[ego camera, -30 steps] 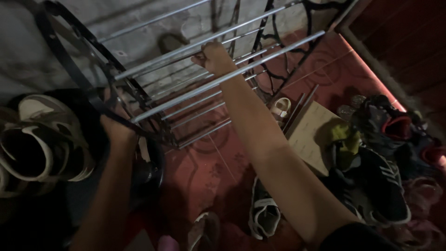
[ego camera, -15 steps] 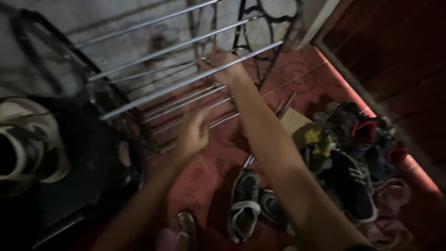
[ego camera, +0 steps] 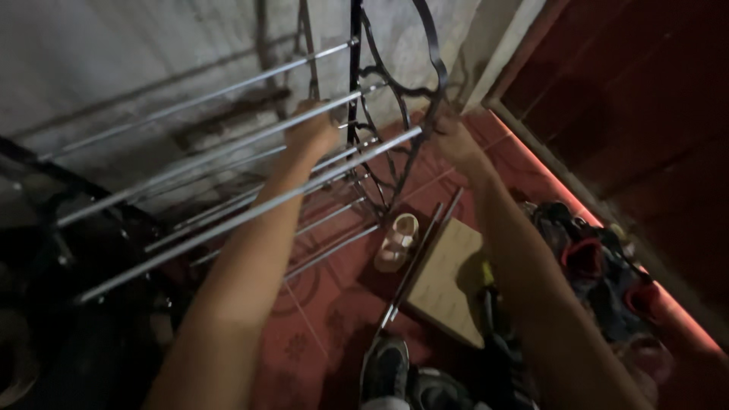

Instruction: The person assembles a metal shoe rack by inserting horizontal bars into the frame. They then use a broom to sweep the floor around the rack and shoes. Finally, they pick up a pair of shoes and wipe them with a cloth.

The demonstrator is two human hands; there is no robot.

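Head view: my left hand point(ego camera: 313, 133) clenched round a chrome rail of the shoe rack point(ego camera: 228, 220), right hand point(ego camera: 454, 143) grasping its black scrolled end frame point(ego camera: 395, 83), steadying it upright by the wall.

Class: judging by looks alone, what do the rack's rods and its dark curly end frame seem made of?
Rods: probably bare or plated metal; thin, straight, silvery, glinting.
End frame: likely black-painted iron or steel; slim scrolled bars, dull dark finish. Dim light leaves both uncertain.

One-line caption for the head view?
Left hand grips a rack rod; right hand holds the black side frame.
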